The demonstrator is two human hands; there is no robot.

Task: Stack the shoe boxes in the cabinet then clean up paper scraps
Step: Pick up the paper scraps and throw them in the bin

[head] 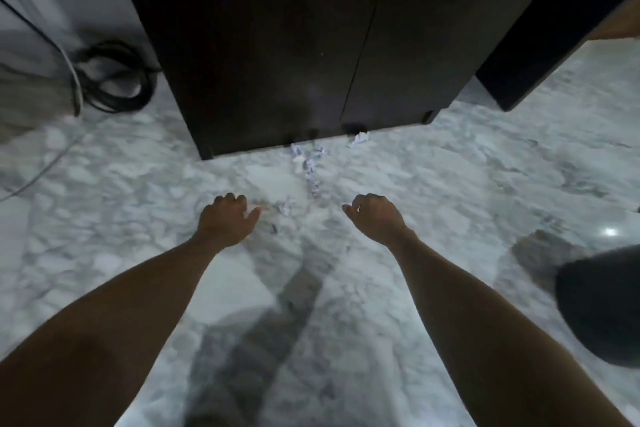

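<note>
I work from a single view: one wide-angle camera worn on the head, facing forward and steeply down. It looks along both forearms to the left hand (227, 217) and right hand (375, 215), which sit near mid-frame. The floor (485, 184) fills the frame below and beside the hands. The cabinet (294, 45) stands beyond the hands at the top. Frame edges show wide-angle bending and blur.
</note>
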